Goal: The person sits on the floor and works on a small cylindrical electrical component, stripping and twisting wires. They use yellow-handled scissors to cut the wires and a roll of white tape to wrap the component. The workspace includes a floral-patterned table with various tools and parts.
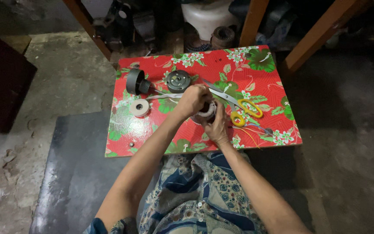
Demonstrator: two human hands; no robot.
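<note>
My left hand (192, 100) and my right hand (217, 125) meet over the middle of a small table with a red flowered cover (265, 82). Between them they hold a round, pale wound part (207, 113), mostly hidden by the fingers. A white strip of tape (165, 96) runs from my left hand toward the roll of white tape (140, 107) at the left. Yellow-handled scissors (239, 106) lie just right of my hands.
A dark cup-shaped metal housing (136, 81) and a round dark disc with a hub (178, 80) lie at the table's back left. Thin wires (256, 130) trail at the front right. Orange wooden legs (321, 32) and a white tub (208, 15) stand behind. Concrete floor surrounds.
</note>
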